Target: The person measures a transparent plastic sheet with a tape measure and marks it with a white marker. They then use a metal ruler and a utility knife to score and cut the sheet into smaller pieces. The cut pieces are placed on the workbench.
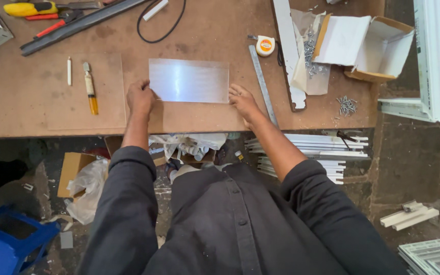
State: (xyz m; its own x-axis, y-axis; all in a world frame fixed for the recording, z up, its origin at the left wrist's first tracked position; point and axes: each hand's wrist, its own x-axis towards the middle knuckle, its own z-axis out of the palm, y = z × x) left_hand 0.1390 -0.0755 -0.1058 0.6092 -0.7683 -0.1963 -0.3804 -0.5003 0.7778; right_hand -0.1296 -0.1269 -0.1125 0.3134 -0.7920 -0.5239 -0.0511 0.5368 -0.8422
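Both hands are down on the clear plastic sheet (pixel 188 80), flat at mid-desk (pixel 26 112): left hand (pixel 140 98) at its near-left corner, right hand (pixel 242 100) near-right, fingers lightly spread, pressing, no closed grip. Looks like positioning; a steady hold matters beside the steel ruler (pixel 263 84).

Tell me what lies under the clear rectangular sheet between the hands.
Under the clear sheet only the brown board tabletop shows through, blurred by glare. The left hand and right hand touch its near corners; nothing else is visible beneath.

open cardboard box (pixel 367 46), brown, white inside | table's far right || small cardboard box (pixel 72 170), brown | floor, left
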